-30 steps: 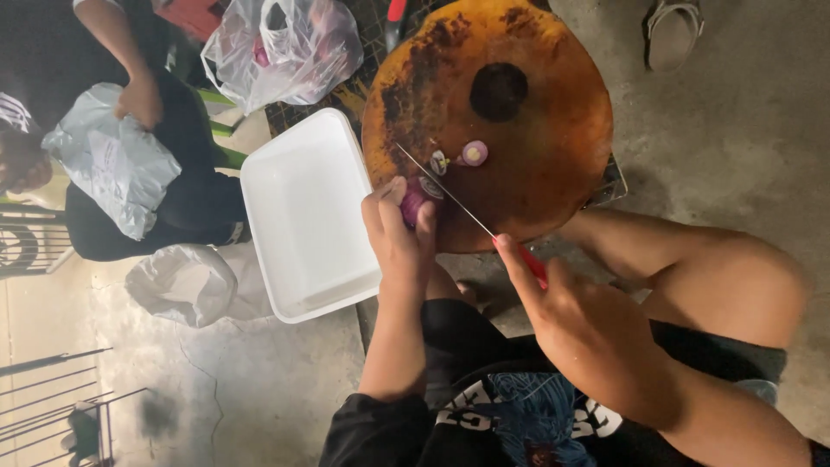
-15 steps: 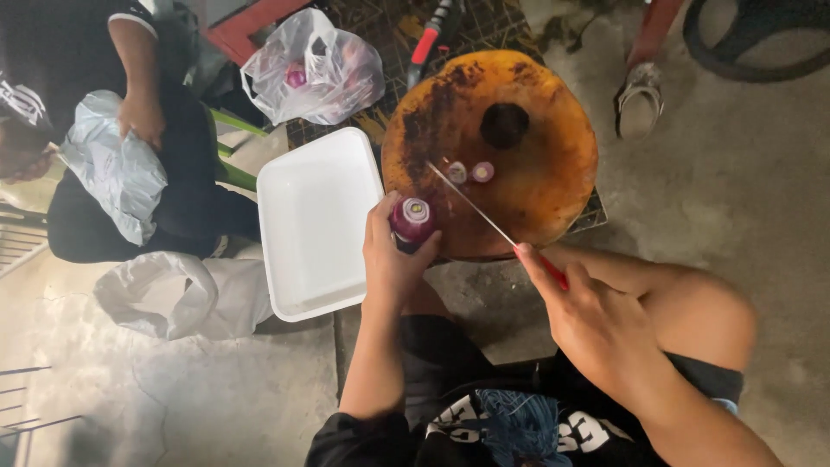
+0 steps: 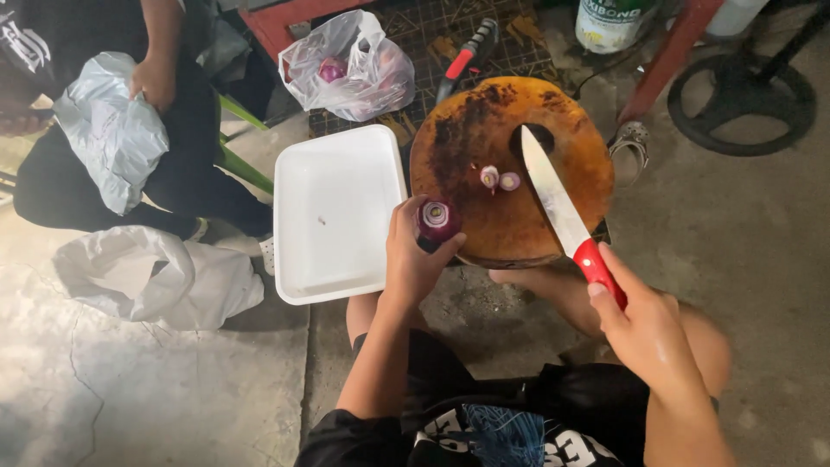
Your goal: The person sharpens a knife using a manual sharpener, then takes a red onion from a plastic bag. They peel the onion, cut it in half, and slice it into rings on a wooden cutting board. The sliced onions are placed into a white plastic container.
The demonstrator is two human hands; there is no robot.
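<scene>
At the far left another person's hand (image 3: 154,79) rests on a crumpled grey plastic bag (image 3: 112,130), and a white bag (image 3: 151,277) lies on the concrete floor (image 3: 130,389) below it. Next comes a white foam tray (image 3: 333,216), square and bare but for a small purple scrap, with a clear plastic bag of red onions (image 3: 350,65) beyond its far edge. Just right of the tray, the left hand (image 3: 415,259) is closed in a grip around a halved red onion (image 3: 437,219), cut face turned upward, held at the near left rim of the round wooden chopping board (image 3: 484,130). Two small trimmed onion ends (image 3: 499,179) lie near the board's middle. The knife (image 3: 562,207) hangs over the board's right half, its long axis running diagonally, the tip pointing away from the person and slightly left towards the board's dark hole (image 3: 538,137), the red handle towards the body. The right hand (image 3: 644,324) holds that handle in a closed grip, thumb laid along it.
</scene>
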